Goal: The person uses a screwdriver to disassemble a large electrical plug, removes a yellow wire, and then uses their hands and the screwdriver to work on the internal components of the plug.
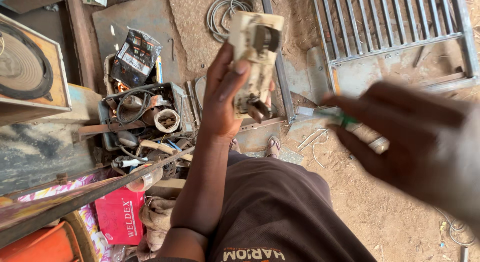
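Two hands show in the head view, raised over a dirt floor [380, 212] strewn with metal scrap; the left hand [225, 99] is clenched around a worn, cream-coloured switch box [252, 62], thumb pressed on its face, holding it upright and near the camera, so the dark toggle at its top and the stubby black part at its lower edge face the person; the right hand [425, 142] is blurred, fingers spread and not closed on the box, well apart from it to the right; a small green-tipped object [345, 118] sits by its fingertips, though whether the hand pinches it I cannot tell. Below the left arm stands a tray of scrap parts [145, 117] with cables and a roll of tape, a red carton [120, 214] beside it; a steel grille [395, 27] lies at upper right, coiled wire [227, 9] above. To do the step well, I judge, the left hand should keep the box steady and turned to the light, and the right should slow before touching it.
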